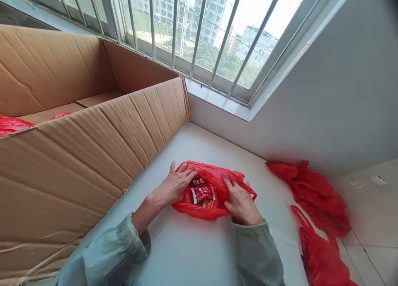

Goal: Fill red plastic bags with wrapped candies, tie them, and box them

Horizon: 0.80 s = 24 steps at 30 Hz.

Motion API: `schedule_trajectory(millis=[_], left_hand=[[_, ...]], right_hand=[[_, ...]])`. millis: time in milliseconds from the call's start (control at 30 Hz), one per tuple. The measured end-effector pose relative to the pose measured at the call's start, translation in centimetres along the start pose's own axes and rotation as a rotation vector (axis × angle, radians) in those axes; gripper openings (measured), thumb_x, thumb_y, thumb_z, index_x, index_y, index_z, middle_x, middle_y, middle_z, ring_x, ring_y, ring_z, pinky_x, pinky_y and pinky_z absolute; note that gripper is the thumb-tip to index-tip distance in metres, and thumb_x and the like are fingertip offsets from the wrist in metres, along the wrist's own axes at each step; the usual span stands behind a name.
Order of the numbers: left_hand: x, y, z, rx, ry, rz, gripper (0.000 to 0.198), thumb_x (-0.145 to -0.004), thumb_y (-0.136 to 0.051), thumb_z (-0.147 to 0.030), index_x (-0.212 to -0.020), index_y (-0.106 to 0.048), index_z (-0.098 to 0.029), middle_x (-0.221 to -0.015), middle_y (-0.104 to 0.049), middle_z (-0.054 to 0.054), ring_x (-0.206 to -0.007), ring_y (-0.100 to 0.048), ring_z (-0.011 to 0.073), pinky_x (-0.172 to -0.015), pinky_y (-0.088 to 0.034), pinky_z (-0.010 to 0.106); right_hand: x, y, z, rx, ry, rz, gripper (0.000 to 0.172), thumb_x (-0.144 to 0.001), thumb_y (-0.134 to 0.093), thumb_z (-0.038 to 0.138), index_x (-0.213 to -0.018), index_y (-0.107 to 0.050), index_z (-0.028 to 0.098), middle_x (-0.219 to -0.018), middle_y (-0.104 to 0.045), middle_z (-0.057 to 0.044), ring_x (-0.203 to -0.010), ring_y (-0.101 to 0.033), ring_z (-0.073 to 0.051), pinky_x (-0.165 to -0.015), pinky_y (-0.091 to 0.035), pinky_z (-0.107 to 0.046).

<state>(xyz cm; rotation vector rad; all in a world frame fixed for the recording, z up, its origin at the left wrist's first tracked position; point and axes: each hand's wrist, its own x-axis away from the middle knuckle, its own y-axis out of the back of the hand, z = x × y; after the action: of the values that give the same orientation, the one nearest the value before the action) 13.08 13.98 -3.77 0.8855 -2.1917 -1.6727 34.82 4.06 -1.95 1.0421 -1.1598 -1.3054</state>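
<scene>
A red plastic bag (202,212) lies on the white table, its mouth open upward. Inside it, several small wrapped packets (203,193) show, red with white lettering. At the bag's left side, my left hand (177,184) rests on the rim with its fingers spread and the thumb raised. My right hand (242,201) lies over the right side of the opening, fingers apart, touching the plastic near a loop handle. Some of its fingertips are hidden by the bag's folds.
A large open cardboard box (149,120) stands on the left, with red plastic inside. More red bags (320,199) lie at the right edge of the white table (192,253). Behind are a barred window (202,41) and a grey wall (336,91).
</scene>
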Motion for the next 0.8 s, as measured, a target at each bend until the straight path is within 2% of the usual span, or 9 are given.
schedule_trajectory(millis=[100, 200, 300, 367, 467, 533, 633, 700, 800], left_hand=[[0.1, -0.7, 1.1, 0.056, 0.026, -0.003, 0.063, -0.071, -0.041, 0.006, -0.128, -0.045, -0.022, -0.121, -0.06, 0.01, -0.12, -0.048, 0.0254, -0.102, -0.033, 0.057], [0.0, -1.2, 2.3, 0.081, 0.055, -0.03, 0.059, -0.075, -0.038, 0.005, -0.127, -0.047, -0.02, -0.124, -0.058, 0.01, -0.119, -0.05, 0.0225, -0.095, -0.043, 0.042], [-0.1, -1.6, 3.3, 0.095, 0.082, -0.057, 0.056, -0.077, -0.036, 0.005, -0.127, -0.049, -0.017, -0.125, -0.057, 0.012, -0.118, -0.05, 0.0234, -0.093, -0.044, 0.04], [-0.1, -1.8, 3.7, 0.109, 0.075, -0.054, 0.056, -0.077, -0.038, 0.003, -0.128, -0.048, -0.017, -0.127, -0.056, 0.012, -0.117, -0.049, 0.0246, -0.094, -0.043, 0.041], [0.0, -2.1, 3.5, 0.139, 0.044, -0.03, 0.066, -0.074, -0.043, 0.002, -0.136, -0.041, -0.021, -0.135, -0.051, 0.01, -0.123, -0.045, 0.0263, -0.096, -0.042, 0.044], [0.3, -2.1, 3.1, 0.159, 0.014, -0.008, 0.073, -0.073, -0.046, 0.0, -0.141, -0.034, -0.024, -0.142, -0.046, 0.007, -0.129, -0.04, 0.0271, -0.099, -0.04, 0.045], [0.7, -2.0, 2.5, 0.204, -0.039, 0.031, 0.078, -0.074, -0.046, -0.001, -0.144, -0.027, -0.027, -0.147, -0.041, 0.005, -0.135, -0.036, 0.0247, -0.105, -0.036, 0.044], [1.0, -1.9, 2.5, 0.248, -0.064, 0.055, 0.081, -0.071, -0.044, 0.002, -0.144, -0.027, -0.029, -0.148, -0.04, 0.004, -0.135, -0.036, 0.0226, -0.106, -0.035, 0.042], [0.9, -1.6, 2.8, 0.322, -0.092, 0.066, 0.09, -0.061, -0.039, 0.008, -0.142, -0.033, -0.031, -0.147, -0.04, 0.001, -0.136, -0.036, 0.0211, -0.109, -0.034, 0.04]], right_hand=[[-1.1, -1.3, -2.1, -0.042, -0.06, 0.029, 0.062, -0.074, -0.039, 0.001, -0.134, -0.047, 0.014, -0.121, -0.061, -0.014, -0.112, -0.058, -0.026, -0.093, -0.043, -0.04], [-1.5, -1.8, -1.8, -0.065, -0.054, -0.002, 0.053, -0.079, -0.033, 0.002, -0.127, -0.053, 0.015, -0.118, -0.062, -0.013, -0.105, -0.061, -0.024, -0.084, -0.047, -0.034], [-1.4, -1.7, -1.0, -0.127, -0.005, -0.006, 0.052, -0.077, -0.038, 0.005, -0.125, -0.054, 0.019, -0.121, -0.061, -0.008, -0.106, -0.06, -0.02, -0.087, -0.047, -0.03], [-1.3, -1.6, -0.5, -0.238, 0.061, 0.01, 0.062, -0.073, -0.046, 0.009, -0.134, -0.046, 0.021, -0.129, -0.057, -0.006, -0.114, -0.056, -0.02, -0.094, -0.044, -0.03], [-1.4, -1.9, 0.3, -0.419, 0.07, -0.042, 0.063, -0.078, -0.054, 0.025, -0.139, -0.041, 0.021, -0.133, -0.055, -0.008, -0.119, -0.052, -0.025, -0.099, -0.04, -0.038], [-1.7, -2.6, 0.9, -0.499, -0.034, -0.145, 0.049, -0.08, -0.056, 0.037, -0.127, -0.054, 0.02, -0.121, -0.062, -0.01, -0.109, -0.057, -0.028, -0.093, -0.042, -0.041], [-2.2, -3.9, 1.0, -0.615, -0.157, -0.221, 0.027, -0.084, -0.051, 0.04, -0.089, -0.068, 0.019, -0.081, -0.07, -0.007, -0.076, -0.062, -0.024, -0.074, -0.045, -0.035], [-2.2, -4.5, 0.1, -0.685, -0.169, -0.21, 0.034, -0.087, -0.045, 0.042, -0.08, -0.068, 0.019, -0.066, -0.066, -0.004, -0.063, -0.059, -0.019, -0.063, -0.044, -0.029], [-1.9, -5.0, -1.7, -0.745, -0.203, -0.24, 0.043, -0.091, -0.035, 0.046, -0.09, -0.067, 0.017, -0.068, -0.067, -0.003, -0.061, -0.058, -0.017, -0.056, -0.042, -0.026]])
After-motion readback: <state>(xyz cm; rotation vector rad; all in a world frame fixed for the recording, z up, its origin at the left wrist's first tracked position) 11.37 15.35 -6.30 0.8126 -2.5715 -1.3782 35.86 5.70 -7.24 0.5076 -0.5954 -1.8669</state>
